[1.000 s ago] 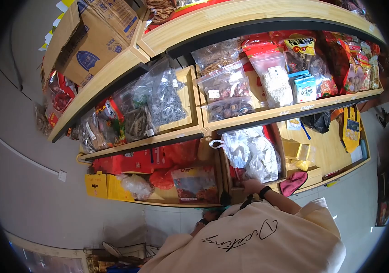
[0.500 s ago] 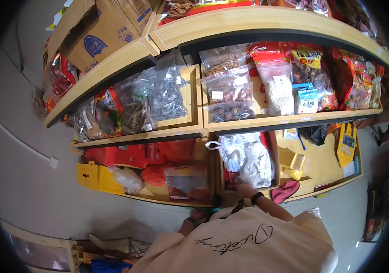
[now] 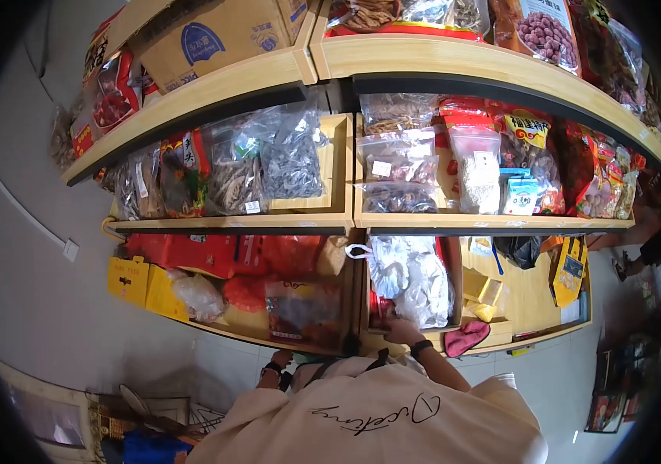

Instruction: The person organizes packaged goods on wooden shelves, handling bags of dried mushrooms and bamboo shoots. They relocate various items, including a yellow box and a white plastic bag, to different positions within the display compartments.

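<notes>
Through the head view I had my right hand (image 3: 403, 332) right at the near edge of a box (image 3: 456, 298) of crumpled white plastic bags (image 3: 422, 290)! My left hand (image 3: 282, 359) was low, near the bottom shelf's rim (image 3: 245, 339). A maroon cloth item (image 3: 466, 339) lay just right of my right wrist, and above, packets of dried goods (image 3: 400, 168) lined the middle shelf (image 3: 493, 223).

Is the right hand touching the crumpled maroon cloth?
No, the right hand is left of the maroon cloth, with a visible gap between them.
</notes>
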Demonstrator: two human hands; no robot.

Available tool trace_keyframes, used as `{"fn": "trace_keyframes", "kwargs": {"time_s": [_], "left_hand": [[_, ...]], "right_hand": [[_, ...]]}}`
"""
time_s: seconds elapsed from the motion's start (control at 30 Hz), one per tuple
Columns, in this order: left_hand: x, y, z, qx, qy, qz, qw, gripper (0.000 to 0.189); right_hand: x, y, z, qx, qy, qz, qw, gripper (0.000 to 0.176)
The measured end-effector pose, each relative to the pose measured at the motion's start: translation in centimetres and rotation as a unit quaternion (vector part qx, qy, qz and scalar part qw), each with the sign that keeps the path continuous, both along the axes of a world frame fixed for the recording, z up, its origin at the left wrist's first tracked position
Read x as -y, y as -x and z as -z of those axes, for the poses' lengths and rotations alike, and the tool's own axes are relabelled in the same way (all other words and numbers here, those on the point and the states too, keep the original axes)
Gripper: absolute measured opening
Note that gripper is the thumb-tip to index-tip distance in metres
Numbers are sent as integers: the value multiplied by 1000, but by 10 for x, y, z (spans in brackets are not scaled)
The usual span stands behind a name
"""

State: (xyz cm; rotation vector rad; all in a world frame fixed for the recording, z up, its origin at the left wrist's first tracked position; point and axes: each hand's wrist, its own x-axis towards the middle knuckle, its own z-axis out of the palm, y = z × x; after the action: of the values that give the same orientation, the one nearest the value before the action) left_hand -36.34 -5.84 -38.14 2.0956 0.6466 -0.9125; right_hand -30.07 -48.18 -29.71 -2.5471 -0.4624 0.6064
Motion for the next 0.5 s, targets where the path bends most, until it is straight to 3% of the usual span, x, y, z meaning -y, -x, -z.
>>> {"fn": "trace_keyframes", "kwargs": {"time_s": [0.13, 0.17, 0.2, 0.27, 0.3, 0.33, 0.4, 0.43, 0.5], "left_hand": [[-25, -8, 5, -10, 104, -46, 993, 33], [-49, -9, 38, 46, 133, 50, 989, 31], [-51, -14, 29, 46, 135, 54, 988, 31], [-46, -24, 15, 20, 105, -49, 993, 31], [-45, -24, 20, 68, 101, -102, 987, 30], [-54, -23, 21, 61, 101, -100, 988, 30], [-69, -34, 16, 70, 71, -32, 994, 35], [-78, -34, 8, 68, 82, -26, 994, 37], [-95, -33, 0, 70, 97, -77, 990, 38]], "right_hand": [[-8, 7, -23, 27, 66, 32, 997, 37], [-11, 11, -20, 36, 77, 42, 995, 34], [-12, 14, -17, 47, 89, 51, 994, 31], [-19, 27, -13, 94, 78, 88, 989, 28], [-23, 35, -7, 138, 64, 122, 981, 25], [-28, 41, 0, 132, 50, 167, 976, 23], [-40, 49, 5, 270, 42, 193, 942, 22], [-47, 53, 6, 272, 45, 194, 941, 22], [-64, 55, 6, 319, 58, 261, 909, 24]]}}
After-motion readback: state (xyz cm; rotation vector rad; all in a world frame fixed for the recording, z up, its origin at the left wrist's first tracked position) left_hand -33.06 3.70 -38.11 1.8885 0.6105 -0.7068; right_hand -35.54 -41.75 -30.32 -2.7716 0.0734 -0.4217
